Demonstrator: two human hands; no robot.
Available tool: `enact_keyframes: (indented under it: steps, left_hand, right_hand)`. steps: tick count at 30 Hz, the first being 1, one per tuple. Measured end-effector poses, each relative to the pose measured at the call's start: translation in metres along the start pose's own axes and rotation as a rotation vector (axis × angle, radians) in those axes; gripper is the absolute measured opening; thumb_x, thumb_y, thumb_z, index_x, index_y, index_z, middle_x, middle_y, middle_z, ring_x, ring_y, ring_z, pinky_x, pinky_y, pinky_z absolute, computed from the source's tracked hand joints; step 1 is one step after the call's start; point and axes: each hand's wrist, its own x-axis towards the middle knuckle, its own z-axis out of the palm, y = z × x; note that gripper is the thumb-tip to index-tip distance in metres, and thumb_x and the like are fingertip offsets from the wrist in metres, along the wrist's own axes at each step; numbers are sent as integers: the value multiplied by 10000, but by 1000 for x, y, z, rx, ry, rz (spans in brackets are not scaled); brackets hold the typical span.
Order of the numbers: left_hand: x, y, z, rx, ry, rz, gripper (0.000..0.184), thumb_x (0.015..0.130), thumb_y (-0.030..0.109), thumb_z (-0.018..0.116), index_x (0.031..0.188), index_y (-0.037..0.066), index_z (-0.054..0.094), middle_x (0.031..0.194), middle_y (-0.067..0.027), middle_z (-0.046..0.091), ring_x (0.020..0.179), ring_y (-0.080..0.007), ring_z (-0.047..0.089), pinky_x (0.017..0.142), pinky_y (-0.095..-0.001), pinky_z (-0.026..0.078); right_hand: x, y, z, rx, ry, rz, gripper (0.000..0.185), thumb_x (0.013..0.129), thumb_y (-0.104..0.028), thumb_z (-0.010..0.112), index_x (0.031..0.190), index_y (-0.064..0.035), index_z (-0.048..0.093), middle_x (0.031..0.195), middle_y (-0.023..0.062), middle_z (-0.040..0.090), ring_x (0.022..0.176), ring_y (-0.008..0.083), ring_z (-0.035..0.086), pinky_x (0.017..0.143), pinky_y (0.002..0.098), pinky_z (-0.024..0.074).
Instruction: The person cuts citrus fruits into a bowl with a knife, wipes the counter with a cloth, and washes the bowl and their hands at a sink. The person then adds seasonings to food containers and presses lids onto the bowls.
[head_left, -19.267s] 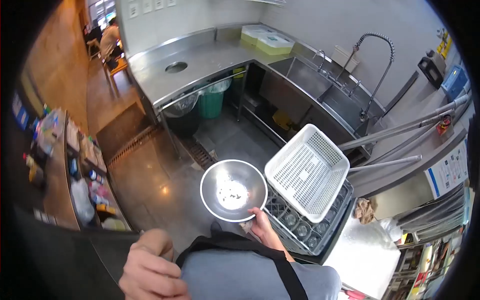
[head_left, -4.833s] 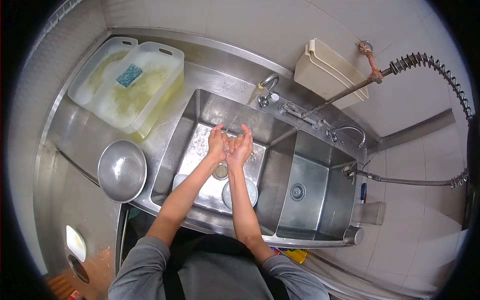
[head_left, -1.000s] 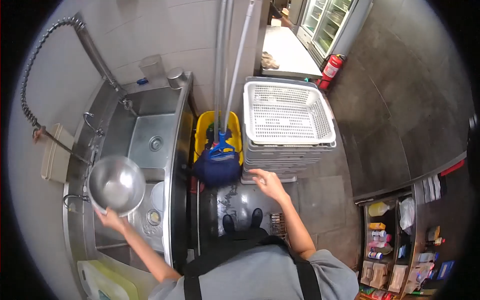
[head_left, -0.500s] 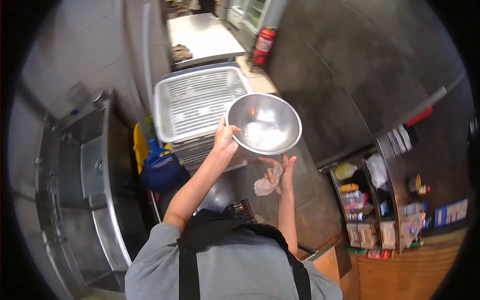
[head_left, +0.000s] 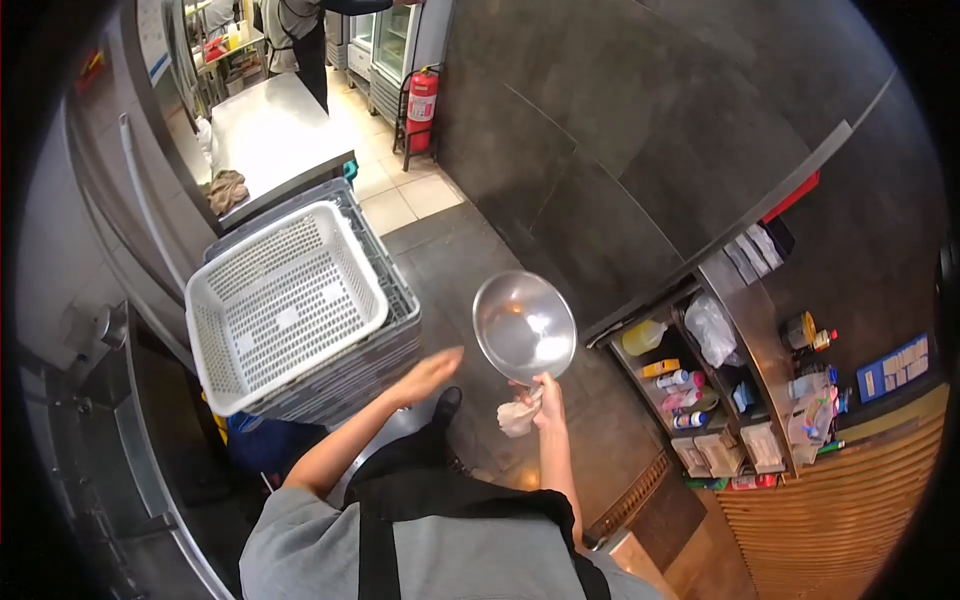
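A shiny metal mixing bowl (head_left: 525, 325) hangs tilted in front of me, its inside facing up toward the camera. My right hand (head_left: 548, 405) grips the bowl's near rim and also has a crumpled pale cloth (head_left: 517, 415) bunched against its palm. My left hand (head_left: 432, 373) is off the bowl, to its left, fingers stretched out with nothing in them. To the left of that hand, a white perforated plastic basket (head_left: 378, 300) rests on a stack of grey crates (head_left: 350, 370).
Along the left runs a steel sink (head_left: 150, 480). A steel table (head_left: 270, 130) holds a brown rag at the back, where another person (head_left: 300, 40) stands. A red fire extinguisher (head_left: 421, 110) is beside the dark wall. Shelves (head_left: 690, 360) with bottles stand at right.
My left hand has let go of the bowl and moved down and left. My right hand now holds the rim, with the bowl lower. The view has turned right, showing the other person.
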Motion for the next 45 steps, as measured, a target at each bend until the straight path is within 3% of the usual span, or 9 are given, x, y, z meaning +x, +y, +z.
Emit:
enact_keyframes:
  steps: [2, 3, 6, 10, 16, 23, 31, 40, 45]
  left_hand:
    - [-23, -71, -17, 227, -238, -234, 408, 935, 265, 364, 1232, -5, 436, 1265, -171, 451, 1159, -249, 434, 969, -347, 341]
    - [-48, -200, -31, 686, -382, 11, 372, 905, 195, 356, 1205, 7, 471, 1218, -178, 494, 1136, -304, 459, 967, -375, 347]
    - [-103, -266, -41, 617, -302, -737, 406, 827, 147, 390, 1206, 30, 477, 1184, -186, 515, 1113, -343, 472, 964, -392, 350]
    - [-111, -268, -46, 407, 37, -1227, 397, 818, 151, 405, 1189, 41, 493, 1175, -181, 522, 1106, -337, 479, 955, -390, 358]
    - [-21, -259, -13, 161, 346, -1224, 384, 803, 157, 428, 1163, 56, 516, 1162, -173, 533, 1095, -327, 491, 942, -386, 371]
    - [78, -258, 20, 90, 478, -1230, 368, 786, 163, 454, 1132, 74, 542, 1147, -164, 545, 1082, -316, 505, 927, -382, 385]
    - [176, -241, 29, 27, 687, -1231, 351, 767, 171, 484, 1098, 95, 573, 1130, -154, 559, 1068, -303, 520, 909, -378, 402]
    - [256, -258, -20, 10, 788, -1377, 332, 745, 179, 517, 1059, 118, 608, 1110, -143, 575, 1052, -289, 538, 890, -372, 421]
    - [330, -261, -132, 154, 740, -1463, 321, 733, 184, 536, 1037, 131, 627, 1100, -137, 584, 1043, -281, 547, 879, -370, 431]
  right_hand:
    - [53, -7, -47, 73, 46, 79, 294, 728, -171, 451, 964, 4, 472, 773, 260, 590, 414, 176, 433, 429, 310, 409]
    - [70, -14, -67, 114, 87, 120, 316, 709, -162, 461, 985, -9, 457, 796, 274, 585, 430, 193, 446, 428, 310, 410]
    - [102, -45, -95, -41, 260, 111, 372, 659, -154, 487, 1001, -18, 437, 827, 244, 594, 449, 230, 463, 446, 338, 440]
    - [142, -61, -205, 62, 492, 262, 392, 639, -130, 492, 1007, -4, 448, 854, 192, 578, 505, 248, 474, 464, 352, 438]
    - [157, -84, -308, 24, 651, 258, 346, 663, -123, 488, 989, -15, 449, 926, 160, 500, 618, 281, 492, 468, 363, 438]
    - [247, -145, -301, -85, 783, 293, 337, 667, -119, 485, 986, -18, 450, 919, 156, 489, 623, 280, 491, 467, 364, 437]
    - [430, -225, -258, -297, 590, 328, 326, 672, -115, 481, 983, -21, 450, 911, 151, 477, 629, 279, 490, 466, 366, 437]
    - [733, -224, -56, -397, 352, 532, 228, 713, -172, 510, 879, -28, 446, 673, 109, 438, 501, 245, 468, 449, 376, 430]
    - [819, -253, 41, -585, 317, 434, 215, 745, -162, 457, 919, -35, 448, 624, 134, 456, 475, 240, 444, 454, 398, 420]
